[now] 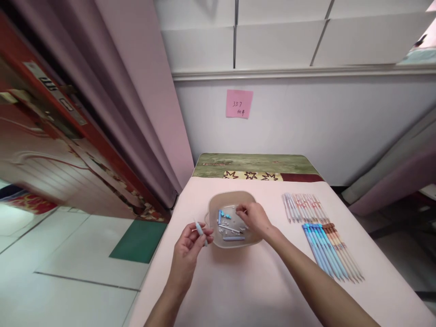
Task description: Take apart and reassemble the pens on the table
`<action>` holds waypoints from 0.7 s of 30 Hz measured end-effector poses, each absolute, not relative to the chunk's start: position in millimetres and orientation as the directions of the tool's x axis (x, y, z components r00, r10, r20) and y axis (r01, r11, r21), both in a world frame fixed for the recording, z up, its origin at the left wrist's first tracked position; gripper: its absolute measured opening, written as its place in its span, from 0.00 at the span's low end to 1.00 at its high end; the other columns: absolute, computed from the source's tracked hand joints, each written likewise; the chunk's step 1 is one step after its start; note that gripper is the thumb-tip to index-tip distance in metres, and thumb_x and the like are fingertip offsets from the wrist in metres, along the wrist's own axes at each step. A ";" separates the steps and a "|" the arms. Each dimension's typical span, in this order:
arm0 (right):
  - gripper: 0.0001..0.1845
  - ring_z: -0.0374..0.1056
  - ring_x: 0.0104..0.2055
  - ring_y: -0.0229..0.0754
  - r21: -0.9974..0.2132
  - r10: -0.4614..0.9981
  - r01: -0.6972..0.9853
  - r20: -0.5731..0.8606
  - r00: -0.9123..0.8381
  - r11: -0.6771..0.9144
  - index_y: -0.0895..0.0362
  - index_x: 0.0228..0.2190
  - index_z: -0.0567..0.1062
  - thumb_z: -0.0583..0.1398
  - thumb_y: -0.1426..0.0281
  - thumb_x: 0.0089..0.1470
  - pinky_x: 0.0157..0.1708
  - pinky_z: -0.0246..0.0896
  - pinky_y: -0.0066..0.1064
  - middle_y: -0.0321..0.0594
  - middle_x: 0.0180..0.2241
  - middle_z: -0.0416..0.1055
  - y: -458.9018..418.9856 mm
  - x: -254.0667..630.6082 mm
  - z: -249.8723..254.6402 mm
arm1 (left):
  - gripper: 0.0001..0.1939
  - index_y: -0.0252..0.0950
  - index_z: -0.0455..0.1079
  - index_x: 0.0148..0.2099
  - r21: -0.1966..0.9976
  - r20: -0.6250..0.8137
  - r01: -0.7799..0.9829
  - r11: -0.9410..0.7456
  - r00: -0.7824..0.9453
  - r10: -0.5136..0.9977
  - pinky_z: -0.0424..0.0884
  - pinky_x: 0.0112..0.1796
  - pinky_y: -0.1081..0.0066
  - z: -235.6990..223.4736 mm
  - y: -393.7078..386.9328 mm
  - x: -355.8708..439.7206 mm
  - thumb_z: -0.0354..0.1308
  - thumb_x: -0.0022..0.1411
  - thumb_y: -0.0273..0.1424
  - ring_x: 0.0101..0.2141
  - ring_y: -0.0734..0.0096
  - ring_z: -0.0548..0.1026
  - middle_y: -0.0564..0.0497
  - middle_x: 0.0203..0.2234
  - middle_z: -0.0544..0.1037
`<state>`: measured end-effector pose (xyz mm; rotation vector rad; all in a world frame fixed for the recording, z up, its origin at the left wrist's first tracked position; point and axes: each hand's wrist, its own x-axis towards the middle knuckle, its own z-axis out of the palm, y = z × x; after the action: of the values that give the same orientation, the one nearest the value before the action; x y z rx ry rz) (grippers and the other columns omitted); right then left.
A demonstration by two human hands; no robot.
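My left hand [193,240], left of a plastic tub, grips a short light blue pen barrel [199,228] between thumb and fingers, its thin tip pointing up. My right hand [254,217] reaches over the right side of the translucent tub [218,200]. Its fingertips are pinched together inside; whatever is between them is too small or hidden to tell. In the tub lie a blue pen barrel [220,217], a lavender-blue barrel [233,238], a thin refill [230,228], several turquoise bits [226,215] and scattered small clear pieces.
On the pale tablecloth [238,286], right of the tub, lie a row of clear patterned pens [304,208], a row of blue pens [322,250] and brown-topped beige pens [342,252]. A pink note [239,104] is stuck on the wall behind. A red door [68,136] stands left.
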<state>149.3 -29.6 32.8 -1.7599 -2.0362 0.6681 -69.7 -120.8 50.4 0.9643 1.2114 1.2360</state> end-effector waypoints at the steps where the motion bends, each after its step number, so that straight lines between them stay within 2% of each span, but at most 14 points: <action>1: 0.10 0.73 0.37 0.41 -0.552 0.985 0.826 -0.047 -0.168 0.114 0.53 0.32 0.79 0.57 0.69 0.53 0.36 0.59 0.26 0.39 0.33 0.79 -24.3 140.6 29.1 | 0.17 0.38 0.67 0.47 0.979 -0.139 -0.162 0.126 -0.067 0.988 0.70 0.44 0.63 49.4 -121.8 -69.2 0.61 0.56 0.36 0.36 0.65 0.77 0.47 0.37 0.78; 5: 0.10 0.73 0.39 0.44 -0.484 0.974 0.864 -0.090 -0.208 0.140 0.53 0.35 0.79 0.60 0.70 0.50 0.35 0.59 0.28 0.42 0.35 0.79 -10.2 106.7 15.7 | 0.11 0.38 0.67 0.44 0.985 -0.121 -0.132 0.110 -0.085 0.989 0.68 0.41 0.67 43.9 -125.4 -69.8 0.58 0.58 0.35 0.34 0.69 0.74 0.48 0.37 0.77; 8: 0.17 0.72 0.42 0.48 -0.437 0.971 0.887 -0.103 -0.216 0.151 0.56 0.41 0.77 0.64 0.66 0.46 0.36 0.59 0.30 0.48 0.41 0.77 -6.4 87.9 8.3 | 0.07 0.38 0.67 0.41 0.989 -0.115 -0.108 0.101 -0.138 0.984 0.66 0.36 0.71 39.3 -127.1 -73.1 0.55 0.60 0.34 0.30 0.73 0.70 0.50 0.35 0.76; 11: 0.21 0.72 0.42 0.51 -0.407 0.969 0.902 -0.124 -0.214 0.147 0.59 0.39 0.77 0.67 0.64 0.41 0.36 0.59 0.31 0.51 0.41 0.75 -5.3 78.3 3.2 | 0.06 0.38 0.66 0.39 0.986 -0.136 -0.120 0.117 -0.161 0.978 0.64 0.32 0.73 36.4 -128.5 -75.3 0.54 0.60 0.33 0.27 0.75 0.66 0.52 0.31 0.73; 17: 0.27 0.71 0.42 0.47 -0.454 0.966 0.877 -0.115 -0.231 0.156 0.55 0.42 0.74 0.70 0.66 0.36 0.36 0.58 0.30 0.45 0.44 0.74 -5.4 78.1 -0.9 | 0.13 0.37 0.66 0.36 0.975 -0.222 -0.066 0.213 -0.202 0.954 0.56 0.23 0.77 32.5 -124.9 -68.8 0.62 0.53 0.39 0.20 0.79 0.59 0.60 0.17 0.63; 21: 0.19 0.71 0.39 0.44 -0.539 0.968 0.830 -0.104 -0.230 0.140 0.54 0.39 0.73 0.66 0.72 0.42 0.35 0.57 0.29 0.40 0.37 0.76 -7.8 79.6 0.2 | 0.15 0.35 0.67 0.33 0.970 -0.243 -0.022 0.243 -0.181 0.953 0.52 0.20 0.77 28.5 -117.0 -63.3 0.62 0.52 0.42 0.17 0.80 0.56 0.61 0.13 0.60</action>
<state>79.6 -7.8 0.2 -1.7528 -2.1506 0.7310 -63.3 -117.0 28.5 0.9320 1.4483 1.1519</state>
